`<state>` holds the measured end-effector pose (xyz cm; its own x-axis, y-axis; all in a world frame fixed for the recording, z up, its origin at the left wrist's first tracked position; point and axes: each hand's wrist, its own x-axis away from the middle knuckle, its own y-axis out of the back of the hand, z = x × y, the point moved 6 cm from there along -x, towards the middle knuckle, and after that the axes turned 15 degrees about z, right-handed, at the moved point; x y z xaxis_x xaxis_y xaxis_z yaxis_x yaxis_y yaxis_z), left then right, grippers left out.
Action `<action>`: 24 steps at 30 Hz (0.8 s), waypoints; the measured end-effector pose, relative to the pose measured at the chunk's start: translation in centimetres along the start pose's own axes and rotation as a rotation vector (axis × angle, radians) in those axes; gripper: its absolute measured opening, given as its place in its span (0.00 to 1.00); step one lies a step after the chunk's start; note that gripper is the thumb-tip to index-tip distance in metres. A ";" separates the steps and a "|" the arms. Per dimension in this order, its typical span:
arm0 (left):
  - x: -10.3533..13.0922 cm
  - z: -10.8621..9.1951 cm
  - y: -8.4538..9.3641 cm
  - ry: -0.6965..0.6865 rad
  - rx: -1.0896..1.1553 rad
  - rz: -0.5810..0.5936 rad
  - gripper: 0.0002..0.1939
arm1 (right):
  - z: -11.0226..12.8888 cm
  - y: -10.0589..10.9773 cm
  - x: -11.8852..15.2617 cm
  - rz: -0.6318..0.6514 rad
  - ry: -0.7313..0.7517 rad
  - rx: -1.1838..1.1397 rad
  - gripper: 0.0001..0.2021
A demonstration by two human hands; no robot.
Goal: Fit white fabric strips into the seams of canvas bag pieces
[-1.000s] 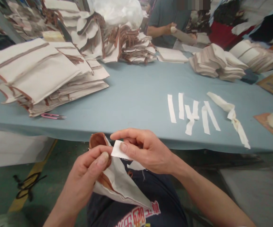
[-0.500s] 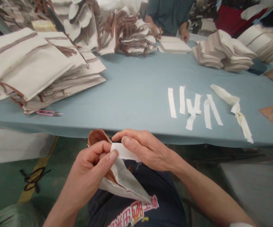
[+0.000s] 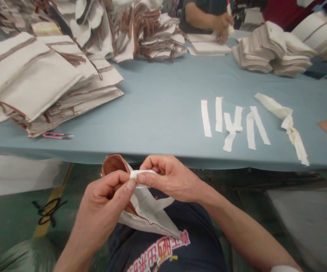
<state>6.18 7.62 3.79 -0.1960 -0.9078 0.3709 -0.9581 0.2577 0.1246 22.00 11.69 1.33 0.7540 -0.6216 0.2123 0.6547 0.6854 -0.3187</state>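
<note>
A cream fabric piece with a brown lining (image 3: 152, 211) hangs over my lap, its brown side curling up at the top. My left hand (image 3: 107, 198) pinches its edge together with one end of a white strip (image 3: 145, 173). My right hand (image 3: 171, 177) grips the same strip between thumb and fingers, close to the left fingertips. A loose tail of white strip dangles below the right hand. On the table to the right lie several loose white strips (image 3: 205, 118) and a twisted cream strip (image 3: 288, 119).
A pile of cream fabric pieces (image 3: 39, 79) covers the table's left, with pink thread snips (image 3: 57, 135) at its front. More stacks (image 3: 271, 49) stand at the back. Across the blue table (image 3: 158, 105), a co-worker's hand (image 3: 222, 26) holds a pen-like tool over a flat stack.
My right hand has curled from lying nearly flat over the strip to pinching it beside my left fingers. The co-worker's hand now holds a pen-like tool. The view has shifted slightly.
</note>
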 end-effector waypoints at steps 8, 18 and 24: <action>-0.1 0.6 1.3 -0.287 -0.273 -0.180 0.30 | 1.2 -0.3 0.9 -0.042 0.107 -0.027 0.27; -0.4 1.8 2.8 -0.254 -0.087 -0.355 0.41 | -3.2 -4.6 4.3 -0.119 0.369 0.700 0.09; -1.0 3.3 3.2 -0.187 -0.080 -0.275 0.41 | -5.6 -6.4 3.9 -0.288 0.398 1.143 0.11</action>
<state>2.61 8.30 0.74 0.0252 -0.9900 0.1390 -0.9625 0.0136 0.2708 20.49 2.75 -1.00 0.6379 -0.7389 -0.2170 0.6145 0.3184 0.7218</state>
